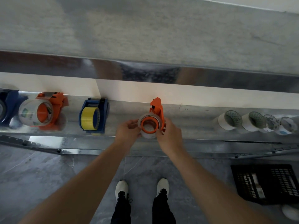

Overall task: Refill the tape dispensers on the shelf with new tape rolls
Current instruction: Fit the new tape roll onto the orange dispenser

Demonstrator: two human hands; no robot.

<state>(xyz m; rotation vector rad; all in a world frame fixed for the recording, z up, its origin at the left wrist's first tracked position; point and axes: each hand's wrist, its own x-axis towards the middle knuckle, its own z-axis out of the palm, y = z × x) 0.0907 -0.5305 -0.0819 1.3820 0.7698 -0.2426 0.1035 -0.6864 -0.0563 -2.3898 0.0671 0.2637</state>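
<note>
Left hand (127, 132) fingers clamp clear roll (148, 132), right hand (171, 136) fingers clamp orange dispenser (157, 106). Blue dispenser (94, 116) left of them, spare rolls (229, 120) right.

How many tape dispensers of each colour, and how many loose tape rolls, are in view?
Orange dispensers: 2, one in hand
Blue dispensers: 2, one cut off at the left edge
Loose rolls: 4
Total: 8
</note>
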